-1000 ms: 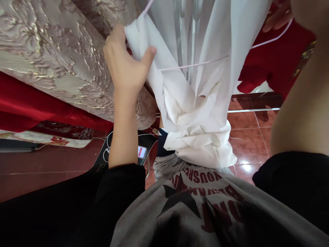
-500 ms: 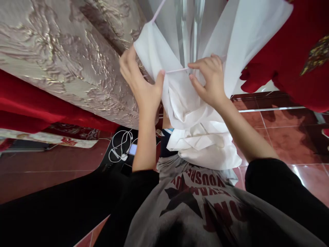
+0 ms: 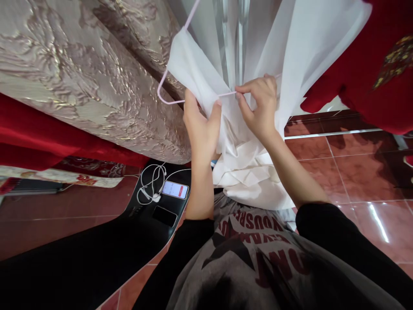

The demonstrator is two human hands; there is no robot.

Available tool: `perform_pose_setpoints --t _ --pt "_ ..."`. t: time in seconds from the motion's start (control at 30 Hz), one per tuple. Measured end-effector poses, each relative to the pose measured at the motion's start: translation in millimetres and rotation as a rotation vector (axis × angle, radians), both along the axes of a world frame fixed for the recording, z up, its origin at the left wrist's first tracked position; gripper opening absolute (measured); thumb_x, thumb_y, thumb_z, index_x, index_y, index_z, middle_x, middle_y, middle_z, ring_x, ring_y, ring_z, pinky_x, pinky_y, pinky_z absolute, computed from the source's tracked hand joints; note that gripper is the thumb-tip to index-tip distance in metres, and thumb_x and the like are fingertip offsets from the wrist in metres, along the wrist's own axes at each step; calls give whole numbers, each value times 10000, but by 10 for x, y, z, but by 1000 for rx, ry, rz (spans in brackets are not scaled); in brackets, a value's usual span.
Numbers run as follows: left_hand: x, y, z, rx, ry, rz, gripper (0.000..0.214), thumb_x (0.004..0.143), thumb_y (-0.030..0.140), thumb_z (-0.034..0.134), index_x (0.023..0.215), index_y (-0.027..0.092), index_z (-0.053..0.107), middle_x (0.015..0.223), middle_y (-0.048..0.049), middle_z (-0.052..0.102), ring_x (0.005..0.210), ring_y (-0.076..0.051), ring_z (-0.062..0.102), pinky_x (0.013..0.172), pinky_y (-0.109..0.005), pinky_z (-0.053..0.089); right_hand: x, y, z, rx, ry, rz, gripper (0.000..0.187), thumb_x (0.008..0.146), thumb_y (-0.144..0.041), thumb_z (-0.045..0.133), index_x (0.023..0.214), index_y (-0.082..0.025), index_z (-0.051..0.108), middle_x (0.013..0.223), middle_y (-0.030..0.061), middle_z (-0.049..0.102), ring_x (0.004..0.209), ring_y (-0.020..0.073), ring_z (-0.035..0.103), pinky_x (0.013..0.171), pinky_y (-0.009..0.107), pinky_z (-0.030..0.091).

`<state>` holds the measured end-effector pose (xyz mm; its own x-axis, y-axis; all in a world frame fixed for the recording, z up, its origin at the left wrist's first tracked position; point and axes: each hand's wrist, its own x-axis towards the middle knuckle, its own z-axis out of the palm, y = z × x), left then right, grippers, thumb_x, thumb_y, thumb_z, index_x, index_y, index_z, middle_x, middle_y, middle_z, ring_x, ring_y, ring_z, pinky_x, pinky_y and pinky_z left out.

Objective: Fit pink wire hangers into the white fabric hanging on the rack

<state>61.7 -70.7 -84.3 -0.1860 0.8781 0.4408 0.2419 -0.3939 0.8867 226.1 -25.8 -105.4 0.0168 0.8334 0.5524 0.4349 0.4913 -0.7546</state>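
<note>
A pale pink hanger (image 3: 159, 91) is partly draped in white cloth (image 3: 196, 62), its left corner sticking out bare. My left hand (image 3: 204, 127) is closed on the white cloth near the hanger's lower bar, thumb in front and fingers mostly hidden behind. Between thumb and forefinger, my right hand (image 3: 260, 101) pinches the bare middle of that bar. More of the cloth hangs in loose folds below both hands and gathers over my lap. The hanger's right end is mostly hidden by fabric and my right hand.
Beige-gold textured fabric (image 3: 100, 82) hangs close on the left, with red cloth (image 3: 48, 137) under it. Red fabric (image 3: 348, 73) hangs at right. A lit phone (image 3: 172, 190), a dark phone-like slab (image 3: 164, 216) and a white cable (image 3: 141, 185) lie on a black surface (image 3: 97, 249).
My left hand has moved right and slightly down along the bar, exposing the hanger's left corner. My right hand stays nearly in place. The lit phone shows more fully now.
</note>
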Motion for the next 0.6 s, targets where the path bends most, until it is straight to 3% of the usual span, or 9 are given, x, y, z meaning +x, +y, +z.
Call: perform_pose_setpoints --t 0.1,0.2,0.33,0.47,0.53,0.6 --pt "-30 33 175 98 -103 -53 134 922 109 688 977 178 588 926 -15 612 920 -181 589 905 -313 475 -17 11 -6 -9 42 10 307 770 -680 665 884 -396 639 954 -19 679 1150 201 513 1242 483 294" --pt "-15 102 314 75 -273 -90 175 902 1 647 877 170 613 871 11 652 905 -164 620 896 -299 499 -16 19 -2 -17 34 17 293 764 -648 688 874 -380 645 965 -14 675 1131 205 515 1248 490 278" --pt "-79 170 482 -86 -502 -176 273 957 7 459 854 212 608 943 17 692 1128 -184 632 1039 -325 483 2 18 13 -1 -15 1 319 806 -640 644 899 -335 652 980 17 665 1134 230 527 1237 528 268" --pt "-295 172 662 -126 -733 -317 304 983 55 284 957 110 582 1047 -107 692 1318 -210 545 1155 -371 416 -1 5 12 30 -81 0 272 863 -610 591 922 -350 644 983 11 658 1108 207 519 1238 497 273" --pt "-423 155 749 -132 -771 -356 328 1031 152 253 953 137 571 1085 -96 705 1385 -187 486 1192 -352 390 -13 -7 11 44 -102 0 281 889 -605 550 945 -346 646 999 15 659 1112 208 513 1233 497 280" --pt "-534 126 816 -190 -738 -382 427 1071 227 173 975 181 586 1199 -26 700 1465 -158 376 1242 -340 324 -27 -22 15 58 -121 -12 308 897 -611 525 951 -335 651 997 24 662 1117 217 513 1224 503 287"
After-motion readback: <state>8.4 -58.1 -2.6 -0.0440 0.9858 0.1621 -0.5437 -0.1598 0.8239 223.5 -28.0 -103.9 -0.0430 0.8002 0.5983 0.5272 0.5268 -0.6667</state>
